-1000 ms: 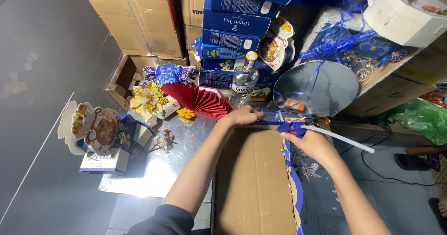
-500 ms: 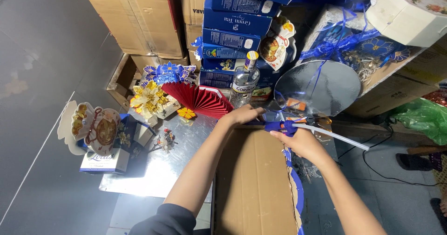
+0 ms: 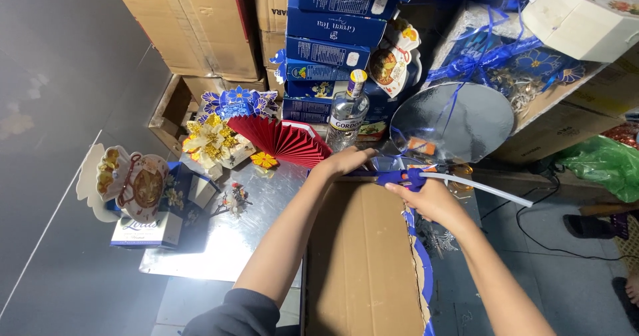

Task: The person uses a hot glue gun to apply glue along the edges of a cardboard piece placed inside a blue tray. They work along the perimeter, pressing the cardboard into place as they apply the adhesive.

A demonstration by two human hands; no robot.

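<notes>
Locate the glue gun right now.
Head view, centre-right: the blue glue gun is in the right hand, at the cardboard sheet's far edge, below the silver disc.

the shiny table (image 3: pixel 219 243) has an open bare patch in the middle where a hand could pass. a red paper fan (image 3: pixel 283 141) and a glass bottle (image 3: pixel 346 113) stand at the far side. blue boxes (image 3: pixel 333 36) are stacked behind them. the big cardboard sheet (image 3: pixel 359 256) covers the right part, and a round silver board (image 3: pixel 459 121) blocks the far right.
</notes>
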